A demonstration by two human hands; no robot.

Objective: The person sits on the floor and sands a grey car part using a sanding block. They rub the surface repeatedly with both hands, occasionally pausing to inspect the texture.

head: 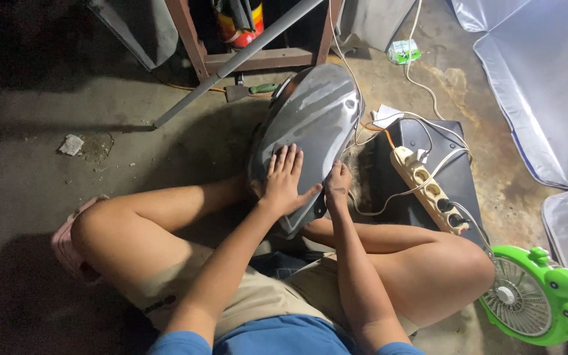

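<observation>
The left hand (284, 181) lies flat and open on a glossy grey panel (313, 112); the right hand (338, 186) pinches its edge. The panel looks stiff, light and slippery, best gripped at the rims.

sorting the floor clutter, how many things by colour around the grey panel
Grey: 2, curved panel under the left hand and right hand; pipe
Green: 2, fan; small carton
Cream: 1, power strip
Total: 5

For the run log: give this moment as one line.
left hand flat on grey curved panel | right hand at panel edge | power strip beside
</observation>
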